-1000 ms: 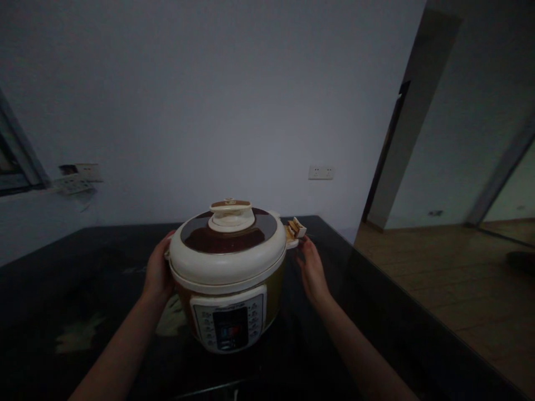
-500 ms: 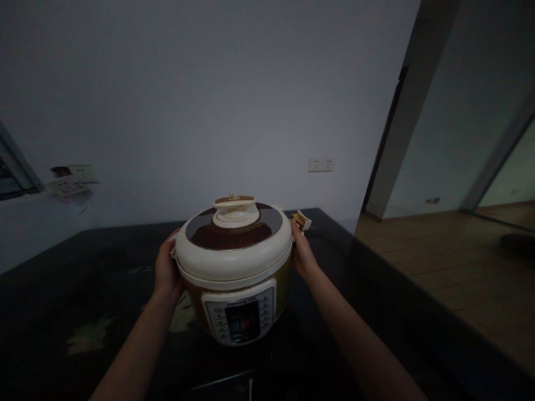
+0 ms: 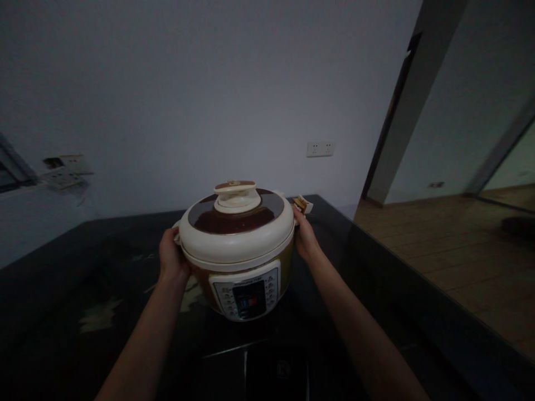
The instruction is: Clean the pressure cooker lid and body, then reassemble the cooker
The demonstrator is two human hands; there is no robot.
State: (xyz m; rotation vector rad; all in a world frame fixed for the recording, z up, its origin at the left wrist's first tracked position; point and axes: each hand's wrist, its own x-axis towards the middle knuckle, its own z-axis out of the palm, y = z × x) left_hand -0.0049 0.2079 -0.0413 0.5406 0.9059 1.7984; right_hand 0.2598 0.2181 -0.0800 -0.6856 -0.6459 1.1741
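Note:
A round electric pressure cooker (image 3: 240, 250) with a cream lid, brown top and a lit control panel stands on a dark countertop (image 3: 83, 267). My left hand (image 3: 171, 257) is wrapped round the cooker's left side handle. On the other side my right hand (image 3: 306, 236) grips the right handle, just below a small cream latch (image 3: 303, 204) that sticks out from the lid's rim. A cream knob (image 3: 236, 192) sits on top of the lid.
The countertop ends at a right edge (image 3: 376, 250), with a wooden floor (image 3: 460, 256) beyond. Wall sockets (image 3: 320, 148) are on the back wall, more outlets (image 3: 62, 170) at the left. A dark flat panel (image 3: 276, 370) lies near me.
My right hand has gone from open beside the cooker to closed on its right handle. The cooker now sits slightly higher and further right in view.

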